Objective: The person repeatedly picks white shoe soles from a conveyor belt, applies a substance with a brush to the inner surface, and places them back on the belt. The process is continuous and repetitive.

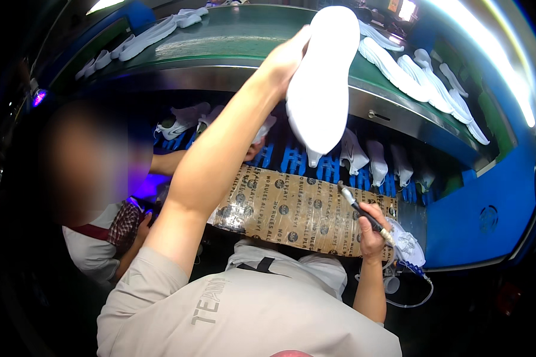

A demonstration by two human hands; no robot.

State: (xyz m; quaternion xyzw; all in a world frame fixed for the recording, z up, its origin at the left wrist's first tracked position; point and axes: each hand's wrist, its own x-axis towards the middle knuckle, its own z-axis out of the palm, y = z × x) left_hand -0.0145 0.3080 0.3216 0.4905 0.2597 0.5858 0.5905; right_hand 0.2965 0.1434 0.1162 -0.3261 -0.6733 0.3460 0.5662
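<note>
White shoe sole [324, 77] is held up high above the green conveyor belt [232, 35], its pale underside facing the camera and its narrow end pointing down. Left hand [286, 59] grips it at the upper left edge, fingers closed around the rim. Right hand [372, 232] sits lower, fist closed on a slim pen-like tool [363, 211] with a cable. Beneath lies a printed cardboard sheet [298, 211], with white shoes [375, 160] on blue racks beyond.
</note>
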